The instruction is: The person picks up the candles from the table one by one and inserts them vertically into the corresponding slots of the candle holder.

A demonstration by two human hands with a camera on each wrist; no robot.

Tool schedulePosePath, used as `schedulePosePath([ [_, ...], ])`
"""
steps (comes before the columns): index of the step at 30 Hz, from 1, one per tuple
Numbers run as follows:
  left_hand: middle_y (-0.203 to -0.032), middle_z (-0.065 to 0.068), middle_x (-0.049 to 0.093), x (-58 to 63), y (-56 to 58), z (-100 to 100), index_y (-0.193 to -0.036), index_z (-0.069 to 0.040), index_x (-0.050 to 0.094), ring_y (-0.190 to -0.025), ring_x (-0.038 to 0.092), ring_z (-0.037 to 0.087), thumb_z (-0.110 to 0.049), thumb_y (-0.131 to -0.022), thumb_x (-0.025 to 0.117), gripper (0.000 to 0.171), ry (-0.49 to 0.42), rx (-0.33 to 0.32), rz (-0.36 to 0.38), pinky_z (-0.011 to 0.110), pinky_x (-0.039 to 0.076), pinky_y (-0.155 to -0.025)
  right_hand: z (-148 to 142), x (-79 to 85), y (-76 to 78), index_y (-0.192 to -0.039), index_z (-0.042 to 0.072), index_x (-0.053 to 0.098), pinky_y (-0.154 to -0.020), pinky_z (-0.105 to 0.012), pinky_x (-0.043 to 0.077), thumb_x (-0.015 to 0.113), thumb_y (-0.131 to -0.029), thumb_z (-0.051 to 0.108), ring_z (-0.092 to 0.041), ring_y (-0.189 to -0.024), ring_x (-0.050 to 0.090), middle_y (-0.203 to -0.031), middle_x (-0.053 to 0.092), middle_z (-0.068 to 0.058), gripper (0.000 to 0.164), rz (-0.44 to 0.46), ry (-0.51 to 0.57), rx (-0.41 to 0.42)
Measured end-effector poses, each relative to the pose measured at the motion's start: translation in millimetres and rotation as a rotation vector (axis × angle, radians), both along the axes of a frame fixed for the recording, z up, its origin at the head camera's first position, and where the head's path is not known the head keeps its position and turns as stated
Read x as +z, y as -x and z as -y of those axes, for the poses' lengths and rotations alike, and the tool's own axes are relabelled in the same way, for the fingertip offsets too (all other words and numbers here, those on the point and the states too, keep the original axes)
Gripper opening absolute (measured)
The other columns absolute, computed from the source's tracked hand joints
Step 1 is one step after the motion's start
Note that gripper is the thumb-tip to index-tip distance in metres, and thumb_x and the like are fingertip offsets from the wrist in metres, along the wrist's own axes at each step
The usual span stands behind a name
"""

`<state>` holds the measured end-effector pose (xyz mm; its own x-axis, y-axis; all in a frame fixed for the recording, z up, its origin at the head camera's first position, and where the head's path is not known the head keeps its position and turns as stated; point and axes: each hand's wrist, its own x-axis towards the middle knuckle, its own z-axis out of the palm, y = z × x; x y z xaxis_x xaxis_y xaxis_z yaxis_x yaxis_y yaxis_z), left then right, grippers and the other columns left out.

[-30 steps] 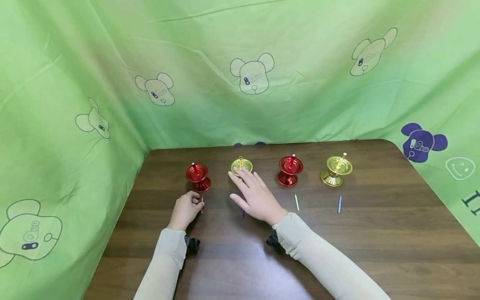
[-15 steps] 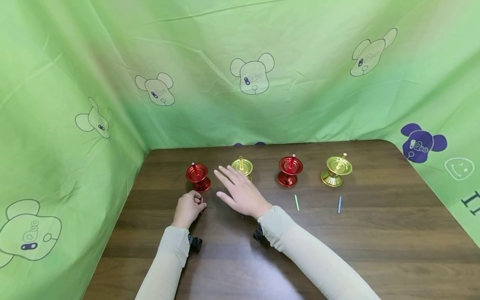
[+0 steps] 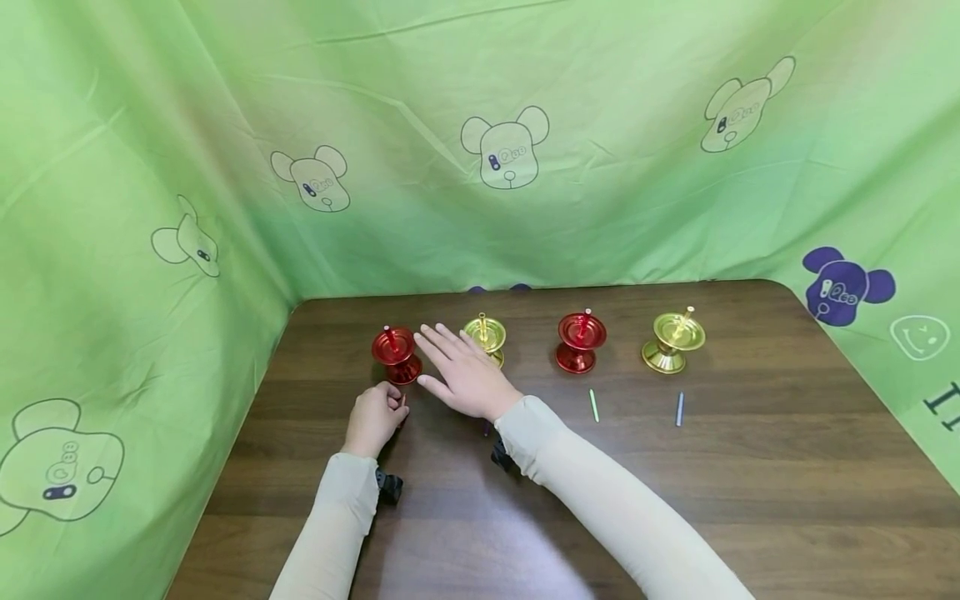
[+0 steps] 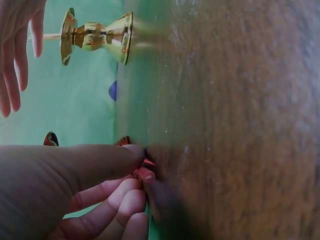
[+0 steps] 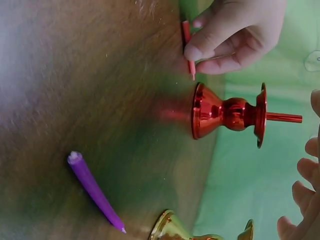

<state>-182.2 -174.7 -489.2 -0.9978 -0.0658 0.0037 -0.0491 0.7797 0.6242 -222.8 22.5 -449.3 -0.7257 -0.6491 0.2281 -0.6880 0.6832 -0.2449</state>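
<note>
My left hand [image 3: 372,419] pinches a small red candle [image 5: 187,31] between thumb and fingers, low at the tabletop; its end [image 4: 146,175] shows past the thumb in the left wrist view. Just beyond that hand stands a red metal candle holder [image 3: 395,354], with a thin upright tube in its dish. My right hand [image 3: 467,377] hovers with fingers spread, between this holder and a gold candle holder [image 3: 486,333], which it partly covers in the head view. Beneath the right hand, a purple candle [image 5: 97,192] lies on the table.
Farther right stand another red holder [image 3: 580,343] and another gold holder [image 3: 672,340]. A green candle [image 3: 594,405] and a blue candle [image 3: 679,409] lie in front of them. Green printed cloth [image 3: 405,225] hangs behind the wooden table [image 3: 795,467] and at its sides.
My right hand has moved left, from over the gold holder toward the red one. My left hand has shifted slightly right and now pinches the red candle.
</note>
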Motion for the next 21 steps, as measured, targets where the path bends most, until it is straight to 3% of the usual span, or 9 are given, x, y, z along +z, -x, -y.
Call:
schedulePosePath([
  [12,-0.077,0.008,0.071,2.3,-1.6,-2.1,-0.087,0.000,0.069,-0.075,0.069,0.027,-0.006,-0.086,0.075,0.009,0.070,0.012,-0.036,0.045,0.057,-0.072,15.6,0.9,8.4,-0.161,0.012,0.029,-0.125,-0.046,0.015,0.043,-0.107,0.049,-0.022,-0.155,0.018,-0.167,0.025,-0.005,0.067,0.041,-0.070,0.012],
  [21,-0.078,0.006,0.073,5.5,-2.4,-0.7,-0.088,-0.003,0.071,-0.074,0.070,0.027,-0.010,-0.086,0.076,0.009,0.110,0.018,-0.006,0.045,0.056,-0.068,23.8,-4.6,10.8,-0.162,0.014,0.023,-0.126,-0.043,0.011,0.037,-0.108,0.050,-0.018,-0.155,0.013,-0.169,0.019,-0.001,0.066,0.077,-0.147,-0.014],
])
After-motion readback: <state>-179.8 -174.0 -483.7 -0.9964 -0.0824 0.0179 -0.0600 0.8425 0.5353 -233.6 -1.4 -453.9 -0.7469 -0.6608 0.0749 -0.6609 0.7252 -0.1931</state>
